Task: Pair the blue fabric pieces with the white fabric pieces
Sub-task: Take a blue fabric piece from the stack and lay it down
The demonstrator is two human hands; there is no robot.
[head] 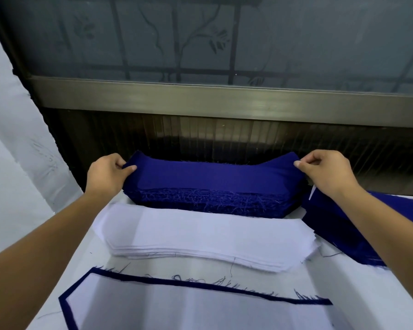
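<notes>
A thick stack of blue fabric pieces (212,186) lies at the far side of the table, its frayed edge toward me. My left hand (107,173) pinches the left end of the top blue piece. My right hand (324,172) pinches its right end, and both ends are lifted slightly. In front of that stack sits a stack of white fabric pieces (200,236). Nearest me lies a white piece laid on a blue piece (188,310), with blue showing as a border round it.
More blue fabric (358,234) lies at the right under my right forearm. The white table (343,294) ends at a dark ribbed wall (224,134) below a metal window frame (224,98). A white sheet hangs at the left (14,139).
</notes>
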